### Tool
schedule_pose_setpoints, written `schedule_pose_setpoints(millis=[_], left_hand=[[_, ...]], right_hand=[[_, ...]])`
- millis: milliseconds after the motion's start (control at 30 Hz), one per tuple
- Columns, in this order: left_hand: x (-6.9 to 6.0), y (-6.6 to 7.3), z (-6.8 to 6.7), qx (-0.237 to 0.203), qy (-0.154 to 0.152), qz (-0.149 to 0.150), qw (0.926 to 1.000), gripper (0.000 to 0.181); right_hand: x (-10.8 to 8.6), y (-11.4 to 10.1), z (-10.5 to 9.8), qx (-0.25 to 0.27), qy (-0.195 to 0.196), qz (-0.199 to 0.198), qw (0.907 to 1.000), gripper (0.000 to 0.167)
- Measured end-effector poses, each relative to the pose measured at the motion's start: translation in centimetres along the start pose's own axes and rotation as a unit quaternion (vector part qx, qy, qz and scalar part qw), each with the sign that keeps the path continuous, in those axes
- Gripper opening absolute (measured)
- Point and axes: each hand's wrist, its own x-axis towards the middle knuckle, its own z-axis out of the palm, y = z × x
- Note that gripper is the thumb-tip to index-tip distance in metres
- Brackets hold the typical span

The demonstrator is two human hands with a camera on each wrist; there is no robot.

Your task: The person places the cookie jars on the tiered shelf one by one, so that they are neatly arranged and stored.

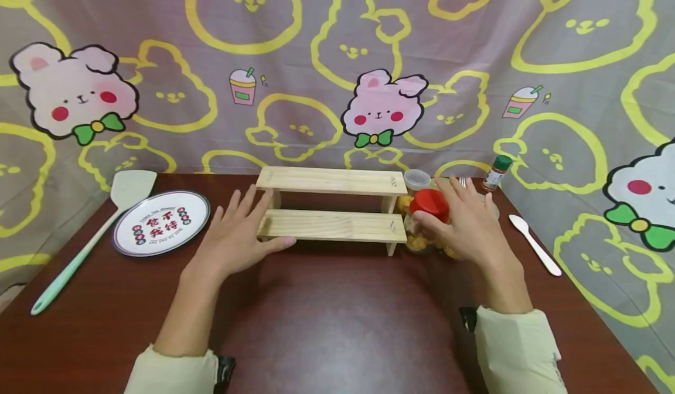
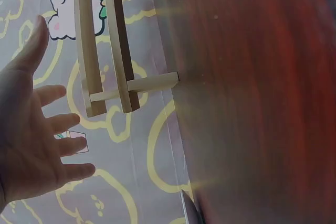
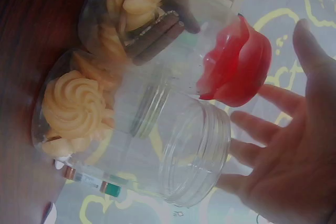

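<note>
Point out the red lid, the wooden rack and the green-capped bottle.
Red lid (image 3: 240, 65): right wrist view, middle of its visible red surface.
Wooden rack (image 1: 332, 223): head view, top of its lower board.
Green-capped bottle (image 1: 493, 178): head view, label below the cap.

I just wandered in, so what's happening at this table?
A person's left hand is spread beside the left end of a two-tier wooden shelf; the right hand is spread by a red-lidded cookie jar, though whether it touches the jar is hard to tell. Neither hand grips anything. A white plate and a spatula lie to the left.
</note>
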Motion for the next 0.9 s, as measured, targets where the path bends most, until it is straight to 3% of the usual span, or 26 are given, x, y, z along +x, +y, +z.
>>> schedule_pose_setpoints(millis=[167,267,500,667,900], left_hand=[[0.4,-0.2,-0.1,-0.034,0.012,0.007,0.9993,0.111],[0.5,-0.5,-0.1,-0.083,0.021,0.014,0.9962,0.107],[0.4,-1.9,0.7,-0.209,0.032,0.012,0.9773,0.1],[0.5,-3.1,1.7,-0.237,0.004,-0.004,0.9715,0.097],[0.9,-4.0,2.5,-0.258,-0.011,-0.006,0.966,0.103]], right_hand=[[0.0,0.2,-0.3,0.021,0.029,-0.018,0.9992,0.081],[-0.1,0.3,-0.5,0.041,0.044,-0.024,0.9979,0.075],[-0.3,1.4,-0.4,0.11,0.027,-0.003,0.9935,0.077],[-0.6,2.5,-0.6,0.117,-0.003,0.03,0.9926,0.084],[-0.9,3.9,-0.9,0.124,-0.011,0.064,0.9902,0.093]])
